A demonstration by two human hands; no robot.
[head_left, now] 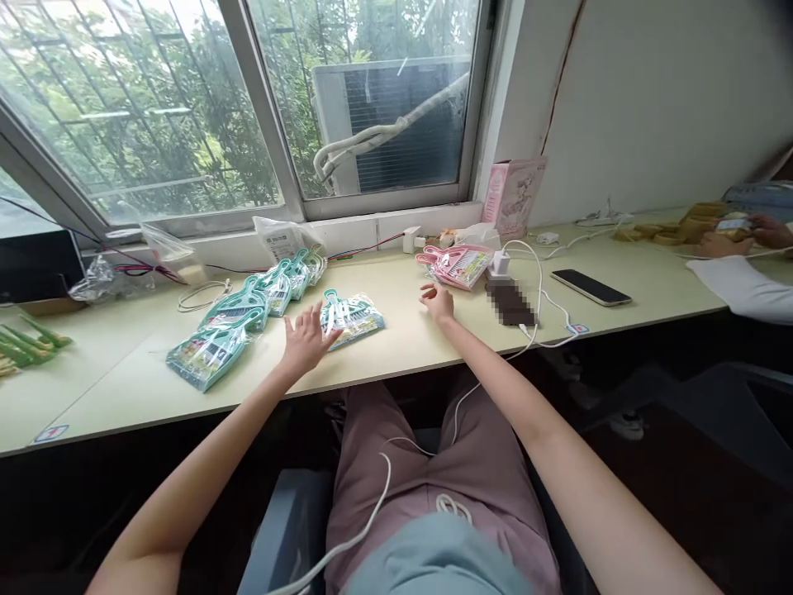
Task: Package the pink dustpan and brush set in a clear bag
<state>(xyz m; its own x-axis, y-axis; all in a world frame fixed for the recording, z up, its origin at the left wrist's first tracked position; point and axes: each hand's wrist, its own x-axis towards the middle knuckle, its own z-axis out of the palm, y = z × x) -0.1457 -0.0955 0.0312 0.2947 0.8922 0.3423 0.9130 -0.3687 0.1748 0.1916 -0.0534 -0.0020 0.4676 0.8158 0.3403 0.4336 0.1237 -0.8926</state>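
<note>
My left hand [306, 339] is open, fingers spread, at the left edge of a wrapped teal dustpan-and-brush set [354, 317] lying on the table; whether it touches the set I cannot tell. To its left, several similar teal sets [211, 351] lie overlapping in a row that runs back toward the window. My right hand [439, 302] is over the table with its fingers loosely bent and apart, holding nothing. Just beyond it lie wrapped pink sets [458, 264], close to the fingertips.
A blurred dark object [511, 302], white cables and a phone [591, 287] lie to the right. A pink box [514, 198] stands by the wall. Another person's hands [724, 241] are at the far right. Green items [28, 343] lie at the far left.
</note>
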